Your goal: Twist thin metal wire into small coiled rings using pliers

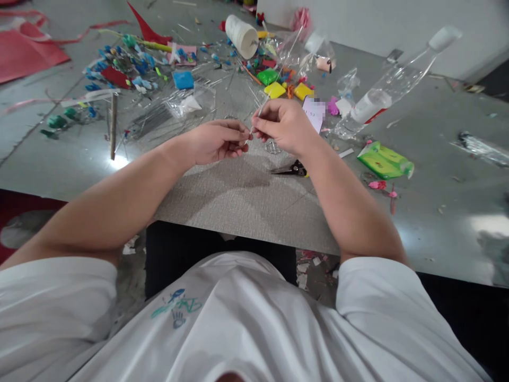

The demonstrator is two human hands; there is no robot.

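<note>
My left hand [220, 142] and my right hand [284, 126] meet above the grey mat [238, 199], fingers closed in pinches. Between them runs a thin silvery wire [261, 110], slanting up past my right fingers. Both sets of fingertips grip it, though its lower end is mostly hidden. Just under my right hand lies a small coil of wire [273, 147]. Beside my right wrist rest black pointed pliers [293, 168] with a bit of yellow on the handle, partly covered by my forearm.
Clay packets, including a yellow one [275, 89] and a blue one [183, 80], lie beyond my hands. A white tub [242, 37] lies tipped. To the right are a clear plastic bottle [409, 74], a phone [313, 114] and a green packet [385, 161]. Loose wires [153, 119] spread leftward.
</note>
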